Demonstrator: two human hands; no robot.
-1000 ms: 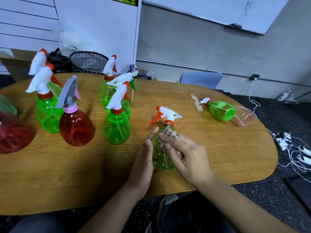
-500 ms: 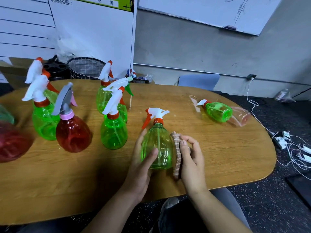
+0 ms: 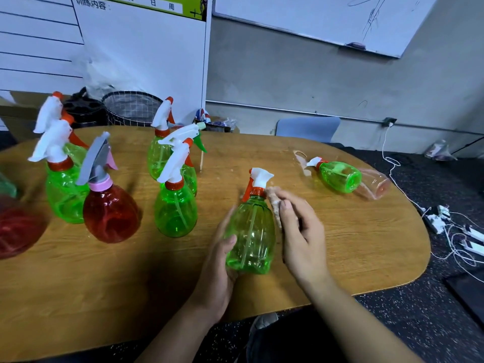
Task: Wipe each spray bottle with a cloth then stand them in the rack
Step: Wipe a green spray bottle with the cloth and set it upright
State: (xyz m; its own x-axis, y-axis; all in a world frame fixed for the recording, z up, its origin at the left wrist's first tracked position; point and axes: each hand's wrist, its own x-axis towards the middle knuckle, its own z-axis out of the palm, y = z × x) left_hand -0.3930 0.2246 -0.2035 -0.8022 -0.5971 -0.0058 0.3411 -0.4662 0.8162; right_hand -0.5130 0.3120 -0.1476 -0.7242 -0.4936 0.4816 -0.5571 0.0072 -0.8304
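Bottle in hand: green spray bottle (image 3: 251, 231), white trigger head and orange collar, held near the front edge of the wooden table (image 3: 353, 244); slightly tilted, whether its base touches the wood cannot be told.
Left hand: left hand (image 3: 218, 268) wraps the bottle's lower left side, thumb across the front, fingers hidden behind the plastic.
Right hand: right hand (image 3: 301, 231) presses a pale cloth (image 3: 273, 203) against the bottle's upper right shoulder; fingers lie over the cloth, motion-blurred, so the exact grip is hard to read.
Cloth: mostly covered by the fingers, only a blurred strip shows beside the collar.
Standing group: three green bottles (image 3: 175, 208) and a red bottle (image 3: 111, 216) with a grey trigger stand left of the hands; two more green ones further left overlap each other.
Left edge: another red bottle (image 3: 15, 229) cut off by the frame.
Lying bottle: green bottle on its side (image 3: 339, 176) at the far right of the table, touching a clear pinkish object, outline unclear.
Rack: cannot be identified; a dark mesh basket (image 3: 131, 108) sits behind the table, partly hidden.
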